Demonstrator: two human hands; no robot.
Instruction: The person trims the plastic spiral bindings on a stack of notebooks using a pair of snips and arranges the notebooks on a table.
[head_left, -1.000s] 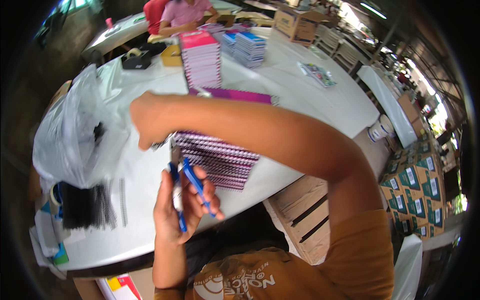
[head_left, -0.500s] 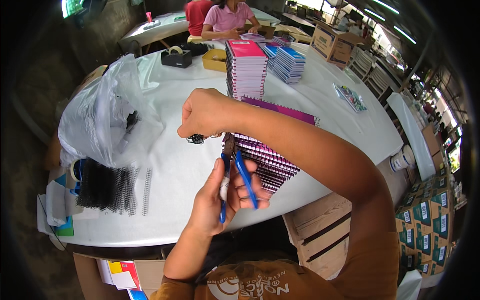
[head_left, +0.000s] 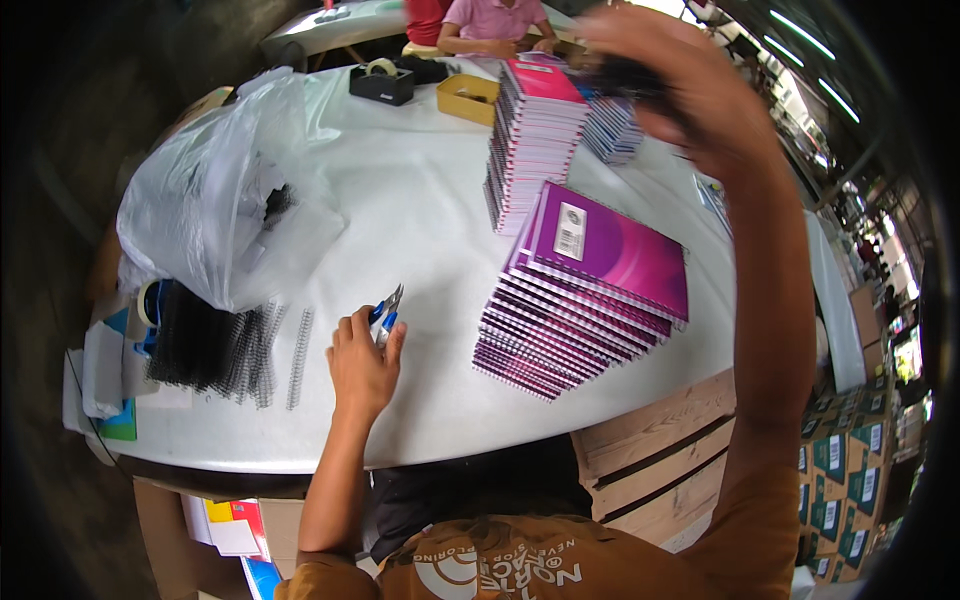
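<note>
On the white table, my left hand (head_left: 362,362) is closed round blue-handled pliers (head_left: 388,312), their metal jaws pointing away from me. My right hand (head_left: 690,85) is lifted high at the far right and smeared by motion. A dark blurred thing (head_left: 630,78) shows between its fingers and thumb; its kind cannot be made out. Between my arms, a fanned stack of purple spiral notebooks (head_left: 610,250) lies on the table, the top cover fully visible. Behind it stands a tall stack of red-covered notebooks (head_left: 535,140). Black wire coils (head_left: 215,345) lie at the left, with a single coil (head_left: 299,358) beside them.
A clear plastic bag (head_left: 215,200) slumps at the left. Farther back are a tape dispenser (head_left: 382,84), a yellow tray (head_left: 466,98) and blue notebooks (head_left: 612,130). A person in pink (head_left: 495,25) sits across the table. A wooden slatted seat (head_left: 655,450) is near my right side.
My right hand has risen from beside the pliers to the upper right. My left hand has lowered the pliers to the table, their handles closer together. The purple notebooks have come into full view.
</note>
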